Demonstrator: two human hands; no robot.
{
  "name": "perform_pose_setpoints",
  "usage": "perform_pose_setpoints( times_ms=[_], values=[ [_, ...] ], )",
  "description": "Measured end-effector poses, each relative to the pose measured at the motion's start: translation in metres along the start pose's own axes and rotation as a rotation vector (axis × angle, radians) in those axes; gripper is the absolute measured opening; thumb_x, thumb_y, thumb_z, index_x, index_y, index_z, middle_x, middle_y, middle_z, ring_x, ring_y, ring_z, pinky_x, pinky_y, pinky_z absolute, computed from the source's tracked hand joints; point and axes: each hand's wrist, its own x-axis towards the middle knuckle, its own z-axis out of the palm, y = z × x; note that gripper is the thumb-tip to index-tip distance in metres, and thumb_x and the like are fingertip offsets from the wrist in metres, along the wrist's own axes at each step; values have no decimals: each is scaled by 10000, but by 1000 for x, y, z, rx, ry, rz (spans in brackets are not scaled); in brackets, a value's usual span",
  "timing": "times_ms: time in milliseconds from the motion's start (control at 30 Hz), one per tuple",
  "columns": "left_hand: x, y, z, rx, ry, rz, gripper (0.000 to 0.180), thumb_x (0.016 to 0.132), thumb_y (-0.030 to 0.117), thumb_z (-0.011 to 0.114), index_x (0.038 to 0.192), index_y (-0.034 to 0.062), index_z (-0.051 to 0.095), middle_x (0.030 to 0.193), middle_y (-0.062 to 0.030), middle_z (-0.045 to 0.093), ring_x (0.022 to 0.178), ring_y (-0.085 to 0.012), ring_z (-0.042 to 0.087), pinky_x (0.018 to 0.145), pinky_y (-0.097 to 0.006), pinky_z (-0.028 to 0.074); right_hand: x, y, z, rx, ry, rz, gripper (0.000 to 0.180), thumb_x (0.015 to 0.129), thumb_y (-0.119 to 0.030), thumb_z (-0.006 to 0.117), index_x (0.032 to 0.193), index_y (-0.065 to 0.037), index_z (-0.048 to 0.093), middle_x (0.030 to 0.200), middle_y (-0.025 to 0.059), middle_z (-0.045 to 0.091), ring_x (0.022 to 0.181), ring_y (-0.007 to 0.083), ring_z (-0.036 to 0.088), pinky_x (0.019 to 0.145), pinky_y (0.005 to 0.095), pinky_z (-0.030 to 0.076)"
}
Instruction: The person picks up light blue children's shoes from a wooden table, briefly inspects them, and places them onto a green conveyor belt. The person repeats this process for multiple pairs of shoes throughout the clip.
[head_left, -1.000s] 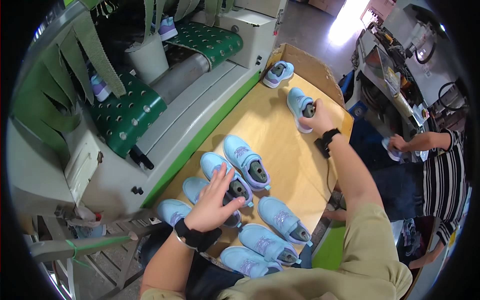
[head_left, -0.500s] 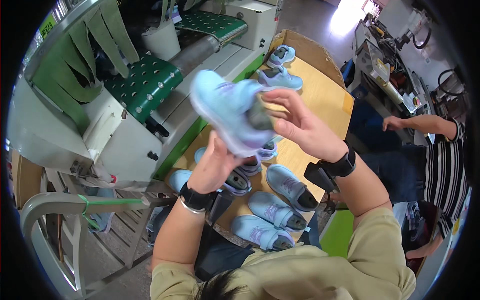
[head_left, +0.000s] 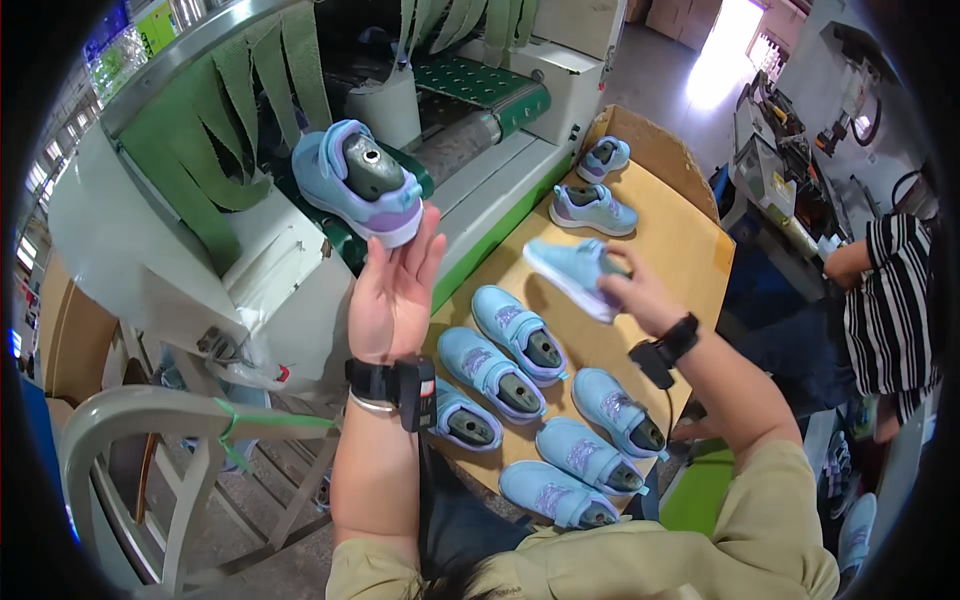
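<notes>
A light-blue and lilac shoe (head_left: 340,185) with a dark grey shoe last inside is over the green belt at the left, its heel toward me. My left hand (head_left: 393,290) is palm up at that heel, with fingers stretched out and their tips at the sole. Whether the shoe's weight rests on the belt or on the fingers, I cannot tell. My right hand (head_left: 648,295) grips a second light-blue shoe (head_left: 570,268) by its heel end, tilted above the wooden tabletop (head_left: 680,255). This shoe is slightly blurred.
Several matching shoes (head_left: 590,452) sit in rows at the table's near side, and two more (head_left: 595,208) at its far end by a cardboard edge (head_left: 665,160). Green strips (head_left: 190,180) hang at the machine opening. A grey metal rail (head_left: 150,410) stands left; a person in stripes (head_left: 885,300) is right.
The shoe that was between both hands has moved left to the green belt with my left hand. My right hand has let go of it and taken hold of another shoe over the table.
</notes>
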Motion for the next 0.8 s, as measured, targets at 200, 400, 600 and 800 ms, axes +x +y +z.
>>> perform_pose_setpoints(
  times_ms=[200,400,600,800],
  values=[
    [-13,-2,2,51,-54,-61,568,1051,273,385,1522,-9,238,1605,-198,206,1485,-300,237,1195,-482,251,68,-169,-2,-173,185,-874,661,876,-215,725,1451,-84,428,1199,134,637,1093,218,619,932,314,503],
    [-14,-32,-14,192,-84,-257,609,1039,321,397,1541,26,217,1605,-187,223,1467,-322,274,1180,-477,257,196,-195,47,-669,35,-784,673,894,-234,687,1493,-156,391,1212,203,645,1073,302,640,941,357,488],
    [-20,-20,-10,217,-92,-256,606,1033,306,416,1548,52,221,1601,-177,242,1445,-332,315,1170,-466,274,226,-75,-14,-599,474,-535,425,948,-400,577,1219,-76,631,1066,213,689,1016,370,647,901,415,498],
    [-21,-28,-20,234,-54,-307,613,1025,279,463,1543,51,228,1585,-177,280,1418,-343,358,1155,-472,292,189,60,-28,-60,79,-132,430,969,-492,563,1018,-79,672,921,44,680,854,174,614,811,298,473]
  ],
)
